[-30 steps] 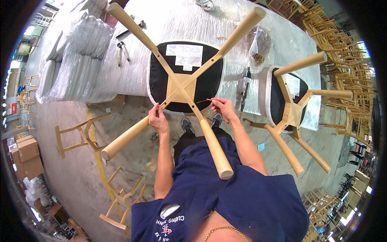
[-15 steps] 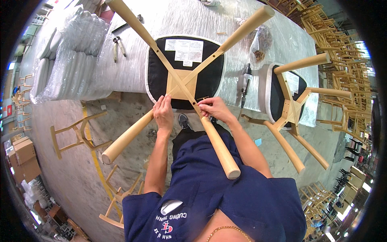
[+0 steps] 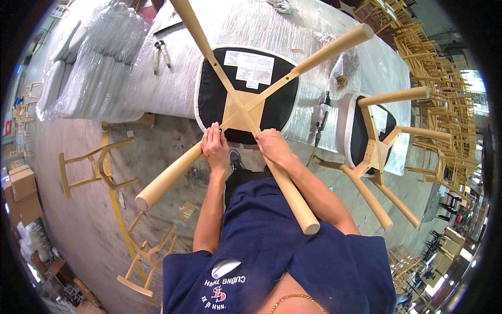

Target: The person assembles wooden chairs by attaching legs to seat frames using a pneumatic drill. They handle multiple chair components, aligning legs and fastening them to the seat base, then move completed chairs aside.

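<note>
An upside-down seat [image 3: 285,112] with black underside and white edging lies at the table's near edge, carrying a crossed wooden leg frame [image 3: 244,111]. Round light-wood legs spread from it, two of them toward me. My left hand [image 3: 215,148] grips the top of the near-left leg [image 3: 170,175], fingers together over the joint. Around the inner end of the near-right leg [image 3: 294,200] my right hand [image 3: 274,147] is closed, thumb side toward the frame's centre. Whether a small part sits under those fingers is hidden. A white label [image 3: 248,67] is on the seat's underside.
Pliers [image 3: 160,55] and a power screwdriver [image 3: 321,118] lie on the plastic-covered table [image 3: 178,99]. A second upturned seat with legs [image 3: 374,149] stands at right. Wrapped cushions [image 3: 94,63] fill the left. Wooden frames [image 3: 97,165] rest on the floor; stacked chairs [image 3: 439,94] rise at far right.
My right hand has gone from a fingertip pinch beside a hole in the frame to a closed grip around it. My left hand remains at its joint. The view has shifted slightly.
</note>
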The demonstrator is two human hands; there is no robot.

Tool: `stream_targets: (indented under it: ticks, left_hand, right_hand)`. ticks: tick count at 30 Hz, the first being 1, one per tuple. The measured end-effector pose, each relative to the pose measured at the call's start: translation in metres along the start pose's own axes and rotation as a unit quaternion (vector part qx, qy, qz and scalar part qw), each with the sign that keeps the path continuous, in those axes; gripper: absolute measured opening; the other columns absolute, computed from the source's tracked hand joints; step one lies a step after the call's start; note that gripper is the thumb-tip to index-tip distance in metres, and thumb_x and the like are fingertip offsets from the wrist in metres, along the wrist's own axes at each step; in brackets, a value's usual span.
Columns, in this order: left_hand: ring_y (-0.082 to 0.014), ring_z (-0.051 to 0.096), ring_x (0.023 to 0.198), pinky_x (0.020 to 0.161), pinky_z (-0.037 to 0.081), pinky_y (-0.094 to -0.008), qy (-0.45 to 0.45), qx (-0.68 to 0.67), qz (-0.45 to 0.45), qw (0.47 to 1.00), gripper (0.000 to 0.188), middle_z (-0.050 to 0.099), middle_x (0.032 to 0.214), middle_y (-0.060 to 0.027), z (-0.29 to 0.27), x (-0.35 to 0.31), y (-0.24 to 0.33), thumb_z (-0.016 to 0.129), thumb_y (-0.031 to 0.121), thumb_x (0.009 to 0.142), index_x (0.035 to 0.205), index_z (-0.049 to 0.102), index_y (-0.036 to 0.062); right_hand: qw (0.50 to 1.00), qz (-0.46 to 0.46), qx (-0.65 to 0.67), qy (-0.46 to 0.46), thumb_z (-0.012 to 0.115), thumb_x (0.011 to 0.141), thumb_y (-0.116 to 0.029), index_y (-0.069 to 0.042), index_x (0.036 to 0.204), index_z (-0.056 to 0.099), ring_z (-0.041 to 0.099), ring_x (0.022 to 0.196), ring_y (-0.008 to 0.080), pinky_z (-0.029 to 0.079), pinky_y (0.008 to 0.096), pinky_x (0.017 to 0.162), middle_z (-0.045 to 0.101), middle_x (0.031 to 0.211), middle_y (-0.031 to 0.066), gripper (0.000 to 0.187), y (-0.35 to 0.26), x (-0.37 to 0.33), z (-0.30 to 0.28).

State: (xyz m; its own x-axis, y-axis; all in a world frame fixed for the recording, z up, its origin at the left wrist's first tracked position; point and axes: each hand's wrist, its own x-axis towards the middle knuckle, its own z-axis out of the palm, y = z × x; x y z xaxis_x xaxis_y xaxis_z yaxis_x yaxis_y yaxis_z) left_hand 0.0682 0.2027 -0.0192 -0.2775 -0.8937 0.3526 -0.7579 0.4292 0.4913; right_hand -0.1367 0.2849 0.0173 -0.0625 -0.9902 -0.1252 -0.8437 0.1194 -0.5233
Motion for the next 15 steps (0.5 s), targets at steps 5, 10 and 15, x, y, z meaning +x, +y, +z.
stream_targets:
  ticks: [5, 10, 15]
  left_hand:
    - [-0.0406, 0.056, 0.143, 0.12, 0.047, -0.0521, 0.009, -0.026, -0.034, 0.999, 0.052, 0.063, 0.149, -0.0191, -0.005, 0.004, 0.029, 0.081, 0.011, 0.099, 0.15, 0.069, 0.0068]
    - [-0.039, 0.063, 0.132, 0.114, 0.05, -0.0516, 0.001, -0.113, -0.08, 0.99, 0.044, 0.066, 0.141, -0.0191, -0.017, 0.001, 0.03, 0.08, 0.009, 0.101, 0.143, 0.071, 0.0047]
    - [-0.0397, 0.068, 0.122, 0.107, 0.054, -0.0499, -0.016, -0.186, -0.077, 0.979, 0.033, 0.069, 0.131, -0.0198, -0.009, 0.011, 0.043, 0.078, 0.006, 0.101, 0.134, 0.073, 0.0028]
  right_hand:
    - [0.998, 0.038, -0.052, -0.026, 0.073, 0.095, -0.01, 0.001, 0.093, 0.08, 0.078, 0.08, 0.0451, 0.065, 0.0531, 0.075, 0.077, 0.088, 0.026, 0.013, 0.016, 0.003, 0.009]
    - [0.97, 0.079, 0.22, -0.068, 0.082, 0.099, -0.017, 0.005, 0.097, 0.081, 0.079, 0.07, 0.0343, 0.066, 0.0408, 0.066, 0.079, 0.083, 0.0212, 0.022, 0.002, 0.007, -0.014]
    - [0.83, 0.255, 0.489, -0.077, 0.081, 0.107, -0.022, 0.003, 0.118, 0.081, 0.075, 0.071, 0.0144, 0.063, 0.029, 0.067, 0.079, 0.091, 0.0081, 0.028, 0.033, -0.013, -0.023]
